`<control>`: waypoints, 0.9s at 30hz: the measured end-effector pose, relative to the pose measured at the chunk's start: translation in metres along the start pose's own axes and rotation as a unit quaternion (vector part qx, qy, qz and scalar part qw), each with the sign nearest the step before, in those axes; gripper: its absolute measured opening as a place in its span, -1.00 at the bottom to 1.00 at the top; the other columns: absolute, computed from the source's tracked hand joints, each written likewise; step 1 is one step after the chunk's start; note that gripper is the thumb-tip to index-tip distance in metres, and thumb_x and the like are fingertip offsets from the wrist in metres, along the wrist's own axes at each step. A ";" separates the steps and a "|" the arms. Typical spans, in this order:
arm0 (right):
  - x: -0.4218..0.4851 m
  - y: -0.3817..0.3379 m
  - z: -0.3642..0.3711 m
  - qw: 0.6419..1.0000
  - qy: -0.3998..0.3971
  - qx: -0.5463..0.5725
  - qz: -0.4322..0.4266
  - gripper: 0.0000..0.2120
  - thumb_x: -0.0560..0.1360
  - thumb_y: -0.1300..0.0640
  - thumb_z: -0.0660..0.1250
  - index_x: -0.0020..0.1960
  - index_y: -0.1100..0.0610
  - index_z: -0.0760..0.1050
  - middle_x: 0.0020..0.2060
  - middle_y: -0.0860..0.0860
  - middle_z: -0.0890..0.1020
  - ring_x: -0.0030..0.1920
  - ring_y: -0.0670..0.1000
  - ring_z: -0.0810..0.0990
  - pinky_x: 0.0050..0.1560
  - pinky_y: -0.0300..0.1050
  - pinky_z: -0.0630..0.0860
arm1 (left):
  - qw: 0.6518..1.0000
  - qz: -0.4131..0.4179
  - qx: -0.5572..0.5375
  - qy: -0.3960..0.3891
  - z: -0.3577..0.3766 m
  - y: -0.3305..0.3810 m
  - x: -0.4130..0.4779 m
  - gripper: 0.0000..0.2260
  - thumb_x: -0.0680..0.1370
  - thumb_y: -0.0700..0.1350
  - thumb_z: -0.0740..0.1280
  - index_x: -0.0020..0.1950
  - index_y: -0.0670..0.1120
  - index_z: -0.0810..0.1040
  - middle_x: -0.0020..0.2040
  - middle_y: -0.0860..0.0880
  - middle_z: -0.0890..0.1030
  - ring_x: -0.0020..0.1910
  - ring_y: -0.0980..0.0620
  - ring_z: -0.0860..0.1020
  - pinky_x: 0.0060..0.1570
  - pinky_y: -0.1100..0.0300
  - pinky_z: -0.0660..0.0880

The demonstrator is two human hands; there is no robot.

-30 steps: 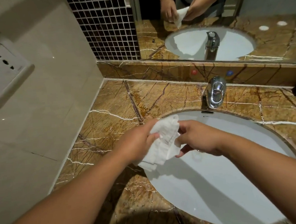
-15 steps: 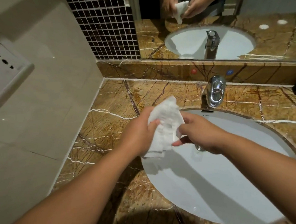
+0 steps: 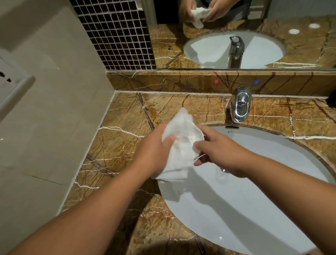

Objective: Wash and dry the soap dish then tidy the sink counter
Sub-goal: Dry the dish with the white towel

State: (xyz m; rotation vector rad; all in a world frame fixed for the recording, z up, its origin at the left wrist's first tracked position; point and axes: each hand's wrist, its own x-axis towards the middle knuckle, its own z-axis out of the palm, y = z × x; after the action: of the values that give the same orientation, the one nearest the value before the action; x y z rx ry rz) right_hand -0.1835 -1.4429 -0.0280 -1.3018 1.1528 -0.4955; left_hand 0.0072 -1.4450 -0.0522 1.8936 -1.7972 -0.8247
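Your left hand [image 3: 153, 154] grips the white cloth [image 3: 181, 144]; your right hand [image 3: 220, 153] pinches something inside it, seemingly drying, above the sink's [image 3: 248, 211] ten-o'clock rim so drips fall in.

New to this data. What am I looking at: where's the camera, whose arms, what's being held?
There is no robot here: a person wears a wide-angle camera on the head, looking down at their own bare arms. The left hand and right hand hold a white cloth or paper towel bunched between them, at the left rim of a white sink set in a brown marble counter. A chrome faucet stands behind the sink. The mirror above repeats the hands. Whether the towel wraps a soap dish cannot be told.
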 end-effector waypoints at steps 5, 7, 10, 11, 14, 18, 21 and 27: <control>-0.005 0.002 0.001 0.998 -0.012 -0.059 0.014 -0.64 0.58 0.29 0.03 0.27 0.00 0.39 -0.04 0.06 0.66 -0.24 -0.01 0.71 -0.36 -0.29 0.56 | 0.998 0.034 0.025 -0.051 -0.001 0.002 -0.004 -0.78 0.60 0.09 0.20 0.24 0.15 0.33 -0.17 0.12 0.58 -0.28 0.09 0.58 -0.40 0.09 0.54; -0.006 -0.008 -0.005 0.988 -0.057 -0.142 0.011 -0.72 0.58 0.30 0.05 0.10 0.03 0.44 -0.12 0.07 0.65 -0.31 -0.06 0.70 -0.57 -0.39 0.40 | 0.982 0.117 0.132 -0.067 -0.003 0.003 -0.003 -0.74 0.59 0.08 0.20 0.27 0.16 0.29 -0.24 0.12 0.55 -0.35 0.17 0.53 -0.50 0.23 0.40; -0.007 -0.012 -0.010 0.987 -0.082 -0.141 0.006 -0.68 0.56 0.34 0.07 -0.08 -0.02 0.46 -0.26 -0.01 0.61 -0.40 -0.13 0.66 -0.64 -0.43 0.33 | 0.971 0.143 0.181 -0.062 -0.003 0.003 -0.004 -0.77 0.59 0.10 0.19 0.24 0.20 0.30 -0.28 0.13 0.54 -0.39 0.21 0.50 -0.54 0.30 0.34; -0.008 -0.010 -0.009 0.993 -0.062 -0.098 0.007 -0.69 0.57 0.33 0.08 -0.02 -0.03 0.48 -0.24 -0.01 0.62 -0.38 -0.13 0.66 -0.62 -0.43 0.34 | 0.984 0.106 0.138 -0.047 -0.002 0.002 -0.004 -0.81 0.60 0.11 0.17 0.21 0.21 0.32 -0.27 0.13 0.55 -0.38 0.19 0.52 -0.54 0.27 0.38; -0.009 0.004 -0.001 0.999 -0.017 0.043 0.013 -0.57 0.57 0.32 0.07 0.35 -0.02 0.36 0.00 0.05 0.64 -0.16 0.00 0.71 -0.28 -0.21 0.63 | 1.000 -0.017 -0.022 -0.013 0.000 0.001 -0.006 -0.85 0.60 0.11 0.17 0.15 0.17 0.41 -0.22 0.13 0.58 -0.36 0.14 0.57 -0.49 0.17 0.48; -0.008 0.007 -0.001 0.998 -0.008 -0.060 0.003 -0.57 0.57 0.27 0.02 0.36 -0.09 0.27 0.00 0.04 0.66 -0.18 0.00 0.73 -0.28 -0.21 0.53 | 0.995 0.058 0.073 -0.047 -0.007 0.007 -0.006 -0.83 0.60 0.13 0.16 0.17 0.17 0.36 -0.26 0.08 0.59 -0.36 0.09 0.58 -0.47 0.09 0.55; -0.006 -0.006 -0.008 0.982 -0.061 -0.177 0.002 -0.77 0.57 0.30 0.06 -0.03 0.04 0.43 -0.16 0.09 0.66 -0.25 -0.02 0.72 -0.41 -0.32 0.50 | 0.961 0.183 0.201 -0.048 -0.014 0.018 0.000 -0.82 0.59 0.05 0.20 0.19 0.16 0.36 -0.20 0.16 0.53 -0.26 0.15 0.54 -0.42 0.23 0.44; -0.004 0.000 -0.009 0.998 -0.045 0.012 0.049 -0.69 0.58 0.32 0.03 0.10 0.03 0.46 -0.03 0.05 0.65 -0.24 -0.05 0.72 -0.56 -0.41 0.42 | 0.955 0.196 0.214 0.055 -0.014 0.024 0.001 -0.68 0.58 0.04 0.24 0.33 0.20 0.34 0.10 0.05 0.43 -0.17 0.03 0.50 -0.36 0.14 0.45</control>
State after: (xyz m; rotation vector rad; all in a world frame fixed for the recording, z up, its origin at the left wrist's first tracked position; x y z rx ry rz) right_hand -0.1927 -1.4442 -0.0256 -1.2292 1.1259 -0.3735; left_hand -0.0017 -1.4497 -0.0259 1.6761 -2.3098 -0.1949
